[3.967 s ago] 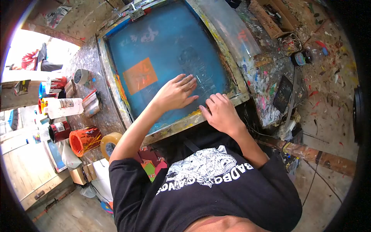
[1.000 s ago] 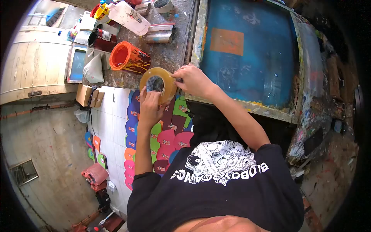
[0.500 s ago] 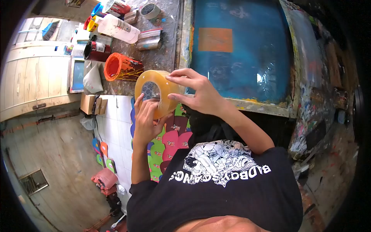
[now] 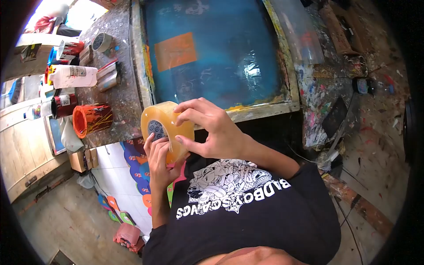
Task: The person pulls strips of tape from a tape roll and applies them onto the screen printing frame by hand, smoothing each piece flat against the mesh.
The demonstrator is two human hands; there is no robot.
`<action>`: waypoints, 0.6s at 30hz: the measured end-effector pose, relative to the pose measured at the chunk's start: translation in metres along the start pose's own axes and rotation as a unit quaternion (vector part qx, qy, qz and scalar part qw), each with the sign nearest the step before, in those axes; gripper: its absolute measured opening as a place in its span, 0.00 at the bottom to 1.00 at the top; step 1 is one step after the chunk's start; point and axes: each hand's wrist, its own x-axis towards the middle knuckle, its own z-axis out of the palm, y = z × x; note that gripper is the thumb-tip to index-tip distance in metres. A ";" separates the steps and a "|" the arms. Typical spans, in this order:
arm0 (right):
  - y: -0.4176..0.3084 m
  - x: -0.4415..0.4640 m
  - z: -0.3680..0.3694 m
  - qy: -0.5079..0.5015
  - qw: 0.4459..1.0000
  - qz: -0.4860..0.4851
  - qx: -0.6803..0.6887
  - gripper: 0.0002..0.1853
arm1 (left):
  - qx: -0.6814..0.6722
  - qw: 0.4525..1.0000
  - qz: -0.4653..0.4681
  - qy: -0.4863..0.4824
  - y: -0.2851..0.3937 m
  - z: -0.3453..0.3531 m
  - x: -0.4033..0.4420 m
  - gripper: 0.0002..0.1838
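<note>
A big roll of clear yellowish packing tape [image 4: 182, 128] with a printed cardboard core is held up in front of my shirt. My left hand [image 4: 160, 161] grips it from below, fingers hooked into the core and the thumb along the outside. My right hand [image 4: 216, 130] is at the roll's outer face, its fingers curled and its thumb set apart from them. The fingertips and thumb tip are at the tape surface, with a gap between them. A loose tape end cannot be made out.
Beyond the roll lies a wood-framed blue printing screen [image 4: 221, 57] with an orange patch [image 4: 176, 51]. On the stained table at left stand an orange paint-covered tub [image 4: 93, 120], a white bottle [image 4: 74, 76] and a grey tape roll [image 4: 102, 42]. Colourful cut-outs [image 4: 134, 165] lie below.
The view has swung to the right, so the screen and table appear further left. My left hand still holds the roll; my right-hand fingers are more curled and have shifted slightly across its outer face.
</note>
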 end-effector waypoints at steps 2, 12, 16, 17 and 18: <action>0.000 -0.001 -0.001 0.002 1.000 0.026 -0.006 0.17 | -0.029 1.000 -0.007 -0.001 0.003 0.007 0.002 0.26; 0.010 -0.016 0.011 0.074 0.995 -0.037 -0.050 0.20 | -0.047 0.999 -0.019 0.007 0.004 0.017 0.000 0.26; 0.006 -0.009 0.006 0.059 0.998 0.018 -0.014 0.16 | -0.044 0.999 -0.015 0.003 0.004 0.018 0.002 0.26; 0.009 -0.008 0.010 0.063 0.998 0.009 -0.018 0.16 | -0.043 0.999 -0.011 0.005 0.003 0.018 0.002 0.27; 0.009 -0.006 0.011 0.063 0.998 0.012 -0.020 0.16 | -0.045 0.999 -0.011 0.003 0.003 0.018 0.002 0.27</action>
